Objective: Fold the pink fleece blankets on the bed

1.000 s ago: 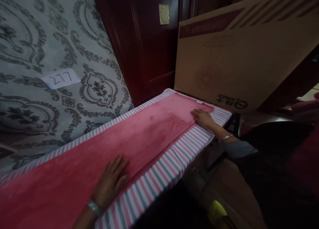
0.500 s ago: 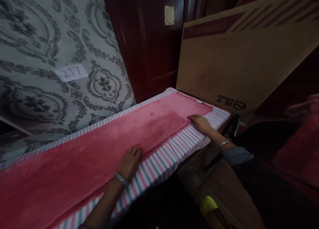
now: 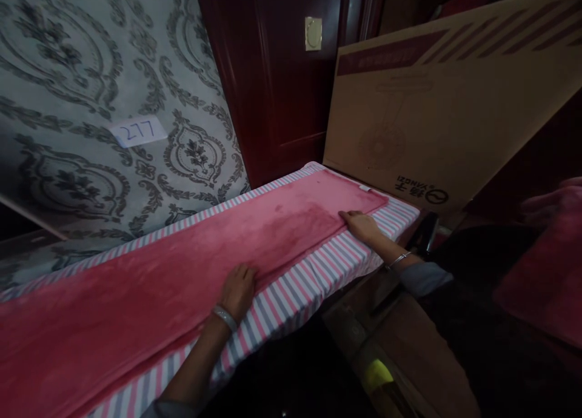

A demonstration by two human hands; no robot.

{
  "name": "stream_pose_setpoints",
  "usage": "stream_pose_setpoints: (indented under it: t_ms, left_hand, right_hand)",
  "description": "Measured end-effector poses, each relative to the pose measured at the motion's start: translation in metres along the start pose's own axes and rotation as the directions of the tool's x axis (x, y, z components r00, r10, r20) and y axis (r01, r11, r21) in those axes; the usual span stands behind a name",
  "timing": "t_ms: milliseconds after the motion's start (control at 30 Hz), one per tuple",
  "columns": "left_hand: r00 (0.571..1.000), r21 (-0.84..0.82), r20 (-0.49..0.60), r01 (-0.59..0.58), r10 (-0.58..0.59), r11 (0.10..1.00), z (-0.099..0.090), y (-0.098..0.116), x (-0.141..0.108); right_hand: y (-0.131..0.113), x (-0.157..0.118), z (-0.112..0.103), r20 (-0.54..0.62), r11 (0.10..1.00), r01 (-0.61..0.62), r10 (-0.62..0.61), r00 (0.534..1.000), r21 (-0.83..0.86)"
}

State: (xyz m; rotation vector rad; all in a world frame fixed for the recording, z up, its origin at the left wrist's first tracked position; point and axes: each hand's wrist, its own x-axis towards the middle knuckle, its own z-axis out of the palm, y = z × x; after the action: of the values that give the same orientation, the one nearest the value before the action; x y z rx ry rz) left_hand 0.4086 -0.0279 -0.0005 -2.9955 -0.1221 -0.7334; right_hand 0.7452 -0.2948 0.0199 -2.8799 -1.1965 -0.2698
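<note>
A long folded pink plush cloth [image 3: 200, 248] lies flat along a narrow table covered with a striped sheet [image 3: 291, 294]. My left hand [image 3: 239, 288] rests at the cloth's near edge, its fingers closed on that edge. Farther right, my right hand [image 3: 359, 224] pinches the same near edge close to the cloth's far end. A small white tag [image 3: 364, 188] shows on the far end of the cloth. The fingertips of both hands are partly hidden against the fabric.
A large cardboard box [image 3: 422, 115] leans behind the table's far end. Patterned wallpaper with a paper label [image 3: 139, 131] reading 277 is at left, beside a dark red door panel [image 3: 286, 91]. More pink fabric [image 3: 545, 278] is at right; a yellow-green object [image 3: 378, 374] sits below.
The view has shifted slightly. My right hand has moved a little to the left along the cloth's edge, and my left hand is nearly in the same place.
</note>
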Motion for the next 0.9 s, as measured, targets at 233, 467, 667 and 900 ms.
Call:
stream_pose_setpoints:
  t_ms: [233, 467, 667, 900]
  left_hand:
    - [0.998, 0.074, -0.057, -0.009, 0.013, 0.997, -0.006, 0.003, -0.002]
    - [0.995, 0.073, 0.055, -0.088, 0.084, 0.993, -0.005, 0.006, -0.005]
    - [0.991, 0.046, -0.044, -0.121, 0.123, 0.992, -0.002, -0.001, -0.009]
    - [0.995, 0.038, -0.026, -0.100, 0.101, 0.994, 0.005, -0.005, -0.005]
  right_hand:
    - [0.003, -0.005, 0.002, -0.051, 0.999, -0.041, 0.040, 0.998, -0.020]
    - [0.005, -0.012, 0.008, -0.065, 0.998, -0.062, 0.061, 0.996, -0.005]
    - [0.000, -0.010, 0.006, -0.060, 0.993, -0.120, 0.120, 0.991, -0.009]
    - [0.006, -0.003, 0.002, -0.056, 0.994, -0.110, 0.108, 0.993, -0.022]
